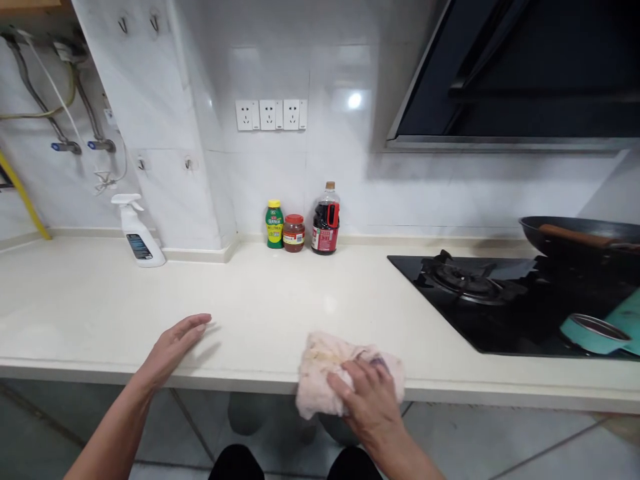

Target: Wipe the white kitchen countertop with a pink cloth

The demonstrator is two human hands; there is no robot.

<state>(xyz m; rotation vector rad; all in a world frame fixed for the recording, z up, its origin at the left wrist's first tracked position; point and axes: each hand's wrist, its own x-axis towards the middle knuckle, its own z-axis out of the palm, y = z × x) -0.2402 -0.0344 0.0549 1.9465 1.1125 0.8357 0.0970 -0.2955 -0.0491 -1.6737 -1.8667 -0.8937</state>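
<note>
A pale pink cleaning cloth [320, 373] lies under my right hand [373, 400] at the front edge of the white countertop [250, 300]. My right fingers press on the cloth and grip it, and part of it hangs over the edge. To the left, my left hand [177, 343] hovers just above the counter with its fingers stretched out, holding nothing. Its shadow falls on the surface beside it.
A white spray bottle [141, 233] stands at the left by the pillar. Along the wall are a green bottle [275, 225], a red-lidded jar [293, 233] and a dark sauce bottle [326, 223]. At right, a wok [550, 233] and a turquoise pot [593, 337] sit on the black gas stove [480, 330].
</note>
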